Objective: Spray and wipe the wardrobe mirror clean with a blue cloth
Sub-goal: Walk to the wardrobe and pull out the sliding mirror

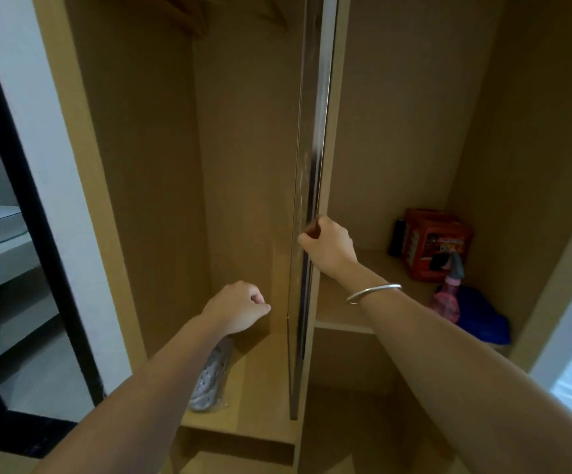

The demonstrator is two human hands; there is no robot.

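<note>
- At the middle of the open wardrobe (pixel 147 165), the mirror panel (pixel 306 200) stands edge-on to the camera, a narrow upright strip with a shiny metal trim running from the top of the view down to the lower shelf level; its glass face cannot be seen from this angle.
- Gripping that edge is the right hand (pixel 329 246), fingers curled round the trim about halfway up, with a silver bangle (pixel 373 293) on the wrist.
- Just left of the mirror's lower part, the left hand (pixel 238 307) is curled into a loose fist close to the wooden divider; whether it pinches anything or touches the wood cannot be told.
- On the shelf of the right compartment, the blue cloth (pixel 482 318) lies bunched near the front edge.
- Touching the cloth on its left, a pink spray bottle (pixel 446 297) with a grey trigger stands upright.
- Behind the bottle sits a red box (pixel 436 242), with a small dark object (pixel 397 237) beside it against the back wall.
- On the floor of the left compartment, below the left forearm, lies a grey perforated item in clear wrapping (pixel 207 381).
- Far left, a black door frame (pixel 35 206) borders a white wall (pixel 55 148).
</note>
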